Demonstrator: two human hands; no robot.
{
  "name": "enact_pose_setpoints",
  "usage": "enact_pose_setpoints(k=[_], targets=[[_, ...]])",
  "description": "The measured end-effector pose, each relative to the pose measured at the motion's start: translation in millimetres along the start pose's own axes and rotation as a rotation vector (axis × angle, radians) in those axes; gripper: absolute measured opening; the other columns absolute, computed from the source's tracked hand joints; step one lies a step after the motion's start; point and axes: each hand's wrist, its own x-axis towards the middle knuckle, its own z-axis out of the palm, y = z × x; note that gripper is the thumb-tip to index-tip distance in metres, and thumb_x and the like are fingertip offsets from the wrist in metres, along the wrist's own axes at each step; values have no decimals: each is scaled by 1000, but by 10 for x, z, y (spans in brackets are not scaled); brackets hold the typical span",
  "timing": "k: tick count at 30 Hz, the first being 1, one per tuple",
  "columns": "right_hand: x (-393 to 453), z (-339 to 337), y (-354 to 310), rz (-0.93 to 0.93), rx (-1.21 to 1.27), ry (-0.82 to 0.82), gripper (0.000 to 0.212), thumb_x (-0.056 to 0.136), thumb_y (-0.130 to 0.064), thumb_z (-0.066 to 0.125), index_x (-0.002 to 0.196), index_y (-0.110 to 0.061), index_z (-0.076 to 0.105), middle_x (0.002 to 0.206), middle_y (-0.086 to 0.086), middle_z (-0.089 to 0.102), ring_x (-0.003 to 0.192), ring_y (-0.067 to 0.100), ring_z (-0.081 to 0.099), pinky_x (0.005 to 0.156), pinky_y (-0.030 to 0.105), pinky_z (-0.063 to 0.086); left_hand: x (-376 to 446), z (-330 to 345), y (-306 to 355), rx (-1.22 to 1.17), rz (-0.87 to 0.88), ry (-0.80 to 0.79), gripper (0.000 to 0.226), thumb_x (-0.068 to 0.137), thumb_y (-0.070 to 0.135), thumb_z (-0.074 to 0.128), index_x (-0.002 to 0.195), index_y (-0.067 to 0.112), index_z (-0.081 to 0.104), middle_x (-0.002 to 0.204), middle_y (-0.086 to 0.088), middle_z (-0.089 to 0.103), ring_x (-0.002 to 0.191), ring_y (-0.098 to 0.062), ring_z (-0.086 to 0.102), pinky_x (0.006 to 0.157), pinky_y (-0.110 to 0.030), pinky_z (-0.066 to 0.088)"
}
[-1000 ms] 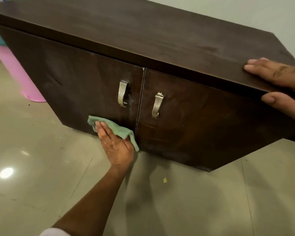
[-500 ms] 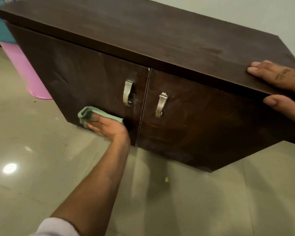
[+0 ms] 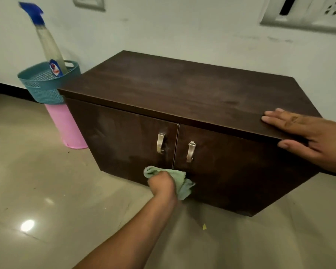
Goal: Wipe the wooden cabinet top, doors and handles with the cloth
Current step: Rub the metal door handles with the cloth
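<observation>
A dark brown wooden cabinet stands on the floor against the wall; its top [image 3: 182, 90] looks dusty and streaked. The left door [image 3: 120, 138] and right door [image 3: 231, 167] are closed, each with a metal handle [image 3: 160, 143] [image 3: 190, 151] near the seam. My left hand [image 3: 161, 184] grips a bunched green cloth [image 3: 179, 181] and presses it against the bottom of the doors, right at the seam. My right hand [image 3: 308, 136] rests on the cabinet's front right corner, with straight fingers flat on top and the thumb against the front edge.
Left of the cabinet, a teal mesh basket [image 3: 43, 88] sits on a pink bin [image 3: 66, 127] and holds a spray bottle [image 3: 49, 41] with a blue trigger. Switch plates [image 3: 308, 12] are on the wall behind. A small yellow scrap [image 3: 204, 226] lies on the glossy tiled floor.
My left hand slid the cloth rightward along the bottom of the left door to the seam and bunched it. The view pulled back, showing the wall and basket. My right hand stayed put.
</observation>
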Motion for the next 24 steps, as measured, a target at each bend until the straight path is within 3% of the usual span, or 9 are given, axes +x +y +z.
enact_pose_setpoints(k=[2,6,9,12,14,16,21,24], targets=[[-1,-22,-54,23,9,-16,64,89,-78,26,149,-59,17,158,-30,24,149,-2,19,121,43,26,54,-228,152,18,102,69,31,96,13,47,124,3,56,120,-15,65,103,-37,64,90,-41,52],[-29,-27,-196,65,-21,-25,61,90,-77,21,149,-58,18,160,-14,32,150,5,22,121,42,25,-133,-632,325,217,451,-54,17,100,23,50,111,12,57,103,-8,67,90,-23,65,83,-38,53],[35,23,-529,193,-139,52,73,92,-72,17,152,-35,35,157,-5,40,147,16,32,118,39,29,-314,-870,498,267,640,-168,8,102,28,52,108,23,56,96,2,66,87,-14,65,69,-29,51],[250,157,-1205,276,-141,300,48,98,-50,41,134,-24,60,129,2,68,122,25,58,100,45,46,-427,-998,648,336,796,-196,12,99,35,57,104,25,59,92,5,69,82,-10,67,65,-25,50],[412,308,-1721,255,-13,509,25,95,-37,53,109,-25,71,93,-1,74,92,24,65,81,43,51,-501,-1050,710,393,890,-163,15,98,39,58,102,25,60,88,8,67,80,-6,65,64,-21,47],[581,494,-2134,345,251,549,16,94,-34,56,93,-25,69,77,-5,69,75,19,65,69,37,54,-567,-1085,790,452,986,-102,15,97,41,59,102,27,59,86,12,65,77,-1,62,61,-16,43],[1064,1012,-2509,673,761,371,20,93,-24,59,76,-20,70,72,3,71,65,22,71,63,40,62,-629,-1000,1002,669,1145,-21,21,94,48,60,95,27,59,83,11,62,74,-4,60,60,-22,47],[1257,1174,-2449,801,822,397,23,92,-25,61,73,-16,71,72,7,71,65,28,73,61,44,63,-623,-907,1069,712,1146,-5,30,90,54,60,94,24,63,83,8,66,74,-10,64,63,-35,56]])
